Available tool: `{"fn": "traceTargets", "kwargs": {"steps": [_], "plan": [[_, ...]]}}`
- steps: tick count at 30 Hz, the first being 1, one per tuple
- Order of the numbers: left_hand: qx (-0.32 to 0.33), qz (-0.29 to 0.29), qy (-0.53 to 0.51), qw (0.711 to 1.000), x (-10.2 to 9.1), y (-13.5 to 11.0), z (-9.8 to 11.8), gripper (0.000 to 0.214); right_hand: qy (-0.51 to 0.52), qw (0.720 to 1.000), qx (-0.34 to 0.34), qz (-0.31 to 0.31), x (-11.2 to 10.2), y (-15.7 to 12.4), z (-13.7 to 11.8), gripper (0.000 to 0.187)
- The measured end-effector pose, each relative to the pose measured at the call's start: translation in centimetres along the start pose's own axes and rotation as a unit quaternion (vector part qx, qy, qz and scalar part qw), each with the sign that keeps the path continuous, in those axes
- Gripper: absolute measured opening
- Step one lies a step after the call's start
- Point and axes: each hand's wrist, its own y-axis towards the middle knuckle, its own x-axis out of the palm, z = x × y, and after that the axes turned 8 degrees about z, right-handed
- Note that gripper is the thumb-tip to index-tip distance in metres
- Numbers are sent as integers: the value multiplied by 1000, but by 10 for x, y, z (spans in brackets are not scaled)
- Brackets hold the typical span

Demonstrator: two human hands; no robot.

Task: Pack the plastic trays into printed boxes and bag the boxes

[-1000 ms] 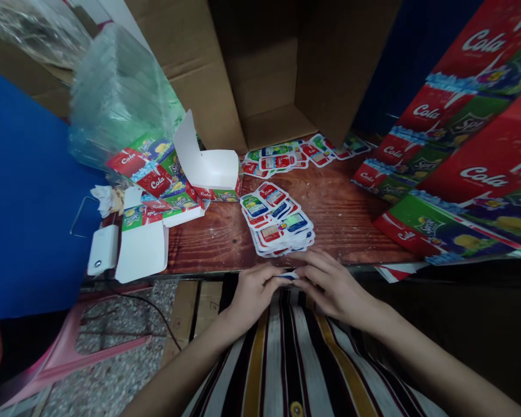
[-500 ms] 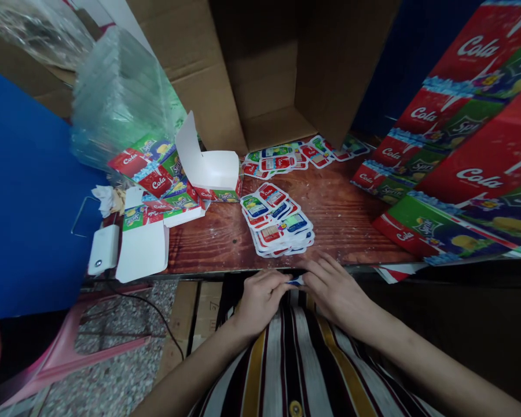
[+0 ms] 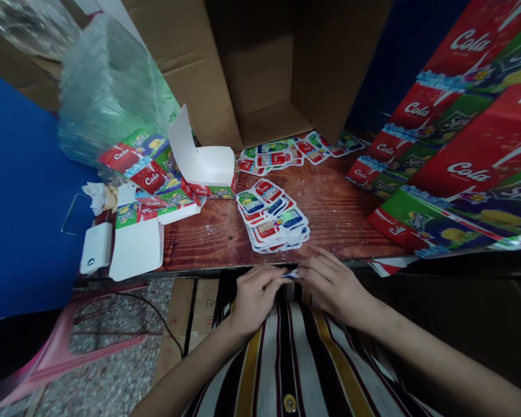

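Observation:
At the table's front edge, my left hand pinches one end of a small blue-and-white packet. The fingers of my right hand are closed on its other end. Most of the packet is hidden by my fingers. Just beyond my hands lies a pile of flat, printed drink packets in red, green and blue. More of these loose packets are spread farther back, by the carton's opening.
A large brown carton opens towards me at the back. Printed Cola boxes are stacked at right. An open-lidded box, a plastic-wrapped stack and a white power bank with a cable are at left.
The camera view has shifted slightly. Both my hands keep hold of the small packet, which has tilted and shows a thinner strip between the fingers.

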Motion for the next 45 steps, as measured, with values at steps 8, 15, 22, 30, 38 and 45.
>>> {"fn": "traceTargets", "kwargs": {"steps": [8, 15, 22, 30, 38, 45], "plan": [[34, 57, -33, 997, -11, 7, 4, 11, 128, 987, -9, 99, 0, 7, 3, 26], [63, 47, -50, 996, -11, 5, -2, 15, 162, 979, -28, 124, 1, 2, 4, 22], [18, -33, -55, 998, -13, 12, 0, 18, 150, 982, -23, 114, -1, 5, 5, 20], [-108, -130, -45, 984, -10, 21, 1, 11, 190, 977, 50, 86, 7, 9, 11, 13], [-113, -113, -83, 984, -4, 25, 5, 11, 217, 959, 170, 63, 3, 9, 3, 21], [-207, -54, -190, 958, 3, 29, 0, 12, 361, 853, 337, 169, 0, 0, 2, 51]]}}
